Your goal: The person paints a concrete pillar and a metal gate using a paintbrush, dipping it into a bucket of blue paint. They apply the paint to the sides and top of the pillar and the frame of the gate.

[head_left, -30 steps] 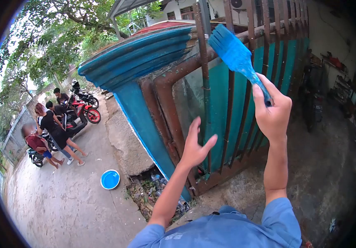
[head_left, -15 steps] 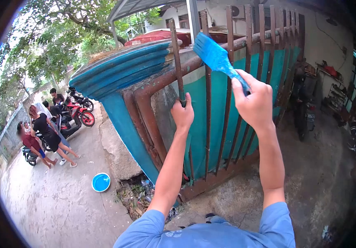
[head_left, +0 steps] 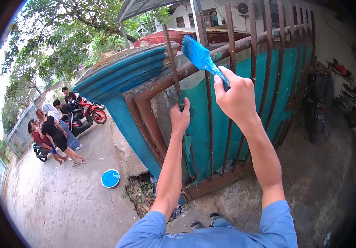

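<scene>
My right hand [head_left: 238, 97] is closed around the handle of a paintbrush [head_left: 202, 59] whose bristles and ferrule are covered in blue paint. The brush points up and left, overlapping the gate's brown top rail in this view. My left hand [head_left: 179, 117] grips an upright brown metal bar [head_left: 172, 62] at the near end of the gate, thumb up. Just left of that bar stands a pillar [head_left: 124, 109] painted blue, with a stepped, darker blue cap [head_left: 122, 72]. Turquoise sheeting [head_left: 219, 140] lines the gate behind the bars.
A tub of blue paint [head_left: 103, 182] sits on the concrete ground to the left. Farther back, several people [head_left: 54, 130] gather beside a red motorcycle [head_left: 91, 110]. Rubble and litter [head_left: 143, 192] lie at the pillar's foot. A dim parking area with another motorcycle [head_left: 320, 118] is at right.
My right hand and the brush have moved left along the gate, closer to the pillar cap. My left hand keeps its grip on the bar. The view has shifted slightly left.
</scene>
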A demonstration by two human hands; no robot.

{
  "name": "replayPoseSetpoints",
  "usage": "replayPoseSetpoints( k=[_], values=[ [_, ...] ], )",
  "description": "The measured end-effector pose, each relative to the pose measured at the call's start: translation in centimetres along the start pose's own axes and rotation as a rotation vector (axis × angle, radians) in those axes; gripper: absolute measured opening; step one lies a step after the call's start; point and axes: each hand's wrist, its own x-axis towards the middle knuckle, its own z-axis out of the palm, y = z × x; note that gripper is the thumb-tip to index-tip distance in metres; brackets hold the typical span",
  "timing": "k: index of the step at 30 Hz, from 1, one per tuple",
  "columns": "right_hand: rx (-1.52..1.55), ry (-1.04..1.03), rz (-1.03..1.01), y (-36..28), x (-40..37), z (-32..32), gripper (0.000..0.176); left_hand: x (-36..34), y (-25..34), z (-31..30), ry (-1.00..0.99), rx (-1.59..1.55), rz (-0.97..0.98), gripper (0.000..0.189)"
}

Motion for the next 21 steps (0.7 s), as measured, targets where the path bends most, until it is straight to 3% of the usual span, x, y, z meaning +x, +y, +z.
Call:
replayPoseSetpoints(
  k=[11, 13, 15, 18, 21],
  values=[
    [0.084, -0.129, 0.079, -0.3, 3.5, 1.7, 0.024, -0.8, -0.5, -0.7, -0.071, -0.108, 0.07, 0.048],
    [0.084, -0.093, -0.01, 0.0, 4.2, 2.1, 0.026, -0.8, -0.5, -0.8, -0.08, -0.081, 0.073, 0.048],
    [0.082, -0.179, 0.064, -0.1, 4.6, 2.1, 0.027, -1.0, -0.6, -0.7, -0.068, -0.142, 0.121, 0.049],
    [-0.108, -0.28, -0.041, -0.1, 5.1, 2.6, 0.031, -1.2, -0.8, -0.9, -0.09, -0.151, 0.1, 0.05],
    [-0.358, -0.204, -0.043, -0.1, 5.1, 3.1, 0.028, -1.4, -0.7, -1.4, -0.122, -0.114, 0.079, 0.051]
  ],
)
